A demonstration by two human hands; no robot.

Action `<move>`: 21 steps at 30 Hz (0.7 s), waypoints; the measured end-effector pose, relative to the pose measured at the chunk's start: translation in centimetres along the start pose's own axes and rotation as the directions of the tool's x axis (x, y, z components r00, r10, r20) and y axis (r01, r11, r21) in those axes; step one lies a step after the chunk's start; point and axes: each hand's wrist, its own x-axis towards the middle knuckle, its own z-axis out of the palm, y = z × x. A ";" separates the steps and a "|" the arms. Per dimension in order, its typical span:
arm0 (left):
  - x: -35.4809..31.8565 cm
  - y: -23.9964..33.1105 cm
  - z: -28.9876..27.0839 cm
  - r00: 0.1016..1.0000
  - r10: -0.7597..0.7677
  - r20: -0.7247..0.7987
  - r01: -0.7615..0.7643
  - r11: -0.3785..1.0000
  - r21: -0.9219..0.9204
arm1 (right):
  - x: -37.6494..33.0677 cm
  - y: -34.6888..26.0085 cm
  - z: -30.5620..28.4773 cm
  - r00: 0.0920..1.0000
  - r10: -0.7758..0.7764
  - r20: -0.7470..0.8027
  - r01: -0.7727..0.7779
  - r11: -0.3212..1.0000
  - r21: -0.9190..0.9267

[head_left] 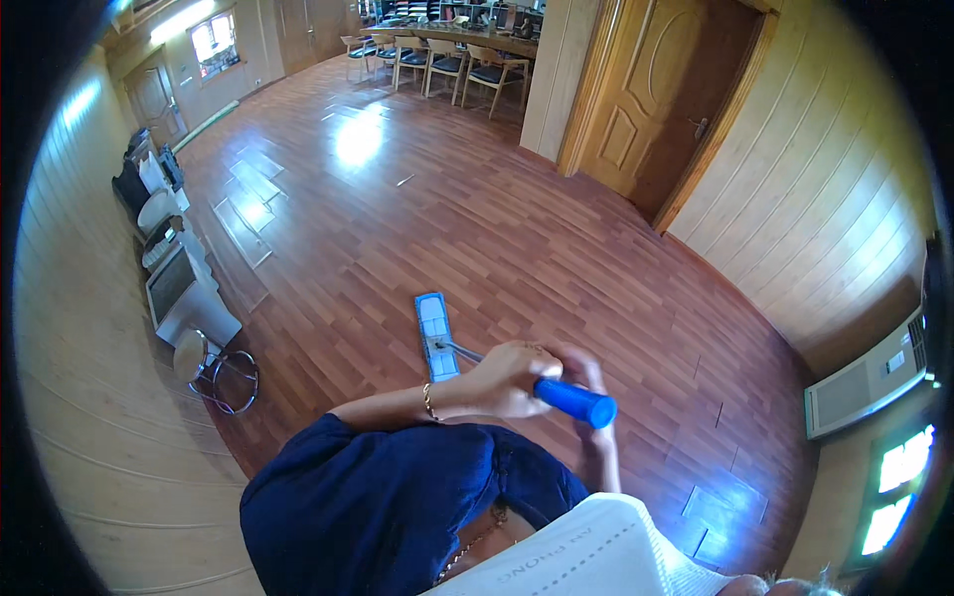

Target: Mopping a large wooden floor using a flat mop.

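Observation:
A flat mop with a blue-edged, pale rectangular head (432, 320) rests on the wooden floor in front of me. Its thin metal pole rises toward me and ends in a blue handle grip (576, 400). My left hand (505, 381), with a gold bracelet at the wrist, is closed round the pole just by that grip. Behind the grip is my right hand (586, 368), blurred and partly covered by the left one. Its fingers curve toward the pole, but their hold on it is hidden.
Along the left wall stand a round stool (217, 370) with chrome legs and a row of white and dark appliances (189, 283). Loose floor planks (241, 231) lie beyond. Chairs (492, 74) line a far counter. At right are a wooden door (656, 109) and a white air conditioner (863, 385).

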 end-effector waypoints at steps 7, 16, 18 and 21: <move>-4.8 -12.6 10.2 0.978 -0.172 0.121 0.167 0.985 0.052 | -2.7 -7.8 1.9 0.816 -0.562 -0.140 0.521 0.817 -0.247; -11.7 -20.2 16.4 0.943 -0.328 -0.055 0.332 0.925 0.186 | -2.0 -7.4 -0.8 0.727 -0.593 0.346 0.686 0.599 -0.413; -12.8 -20.4 16.3 0.889 -0.457 -0.014 0.453 0.877 0.162 | -1.5 -7.5 -1.2 0.688 -0.558 0.464 0.723 0.582 -0.372; -14.0 -19.8 17.0 0.820 -0.572 0.001 0.556 0.797 0.238 | -1.3 -6.5 -2.7 0.672 -0.500 0.546 0.719 0.618 -0.319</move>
